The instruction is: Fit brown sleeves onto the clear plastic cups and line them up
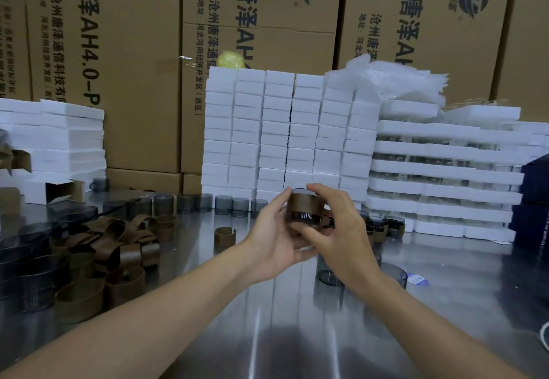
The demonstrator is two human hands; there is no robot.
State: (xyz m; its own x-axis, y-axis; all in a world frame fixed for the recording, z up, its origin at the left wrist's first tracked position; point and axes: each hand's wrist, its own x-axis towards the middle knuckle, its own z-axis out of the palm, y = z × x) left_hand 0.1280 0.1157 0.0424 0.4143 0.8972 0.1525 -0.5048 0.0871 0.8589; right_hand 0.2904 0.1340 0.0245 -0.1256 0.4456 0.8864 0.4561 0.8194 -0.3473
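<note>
I hold 1 clear cup [303, 205] up above the tabletop [267, 304] — my left hand [269, 240] grips it steady so my right hand [338, 233] can push the brown sleeve [304, 204] around it — both squeezed on it.

A shiny grey metal table [297, 319] fills the bottom of the view, and light shines off its top. Behind it stand big brown cardboard boxes [142, 66] with black letters, tall like a wall. Stacks of small white boxes [285, 135] sit at the back of the table. Dark blue boxes [534, 188] sit at the right edge.
</note>
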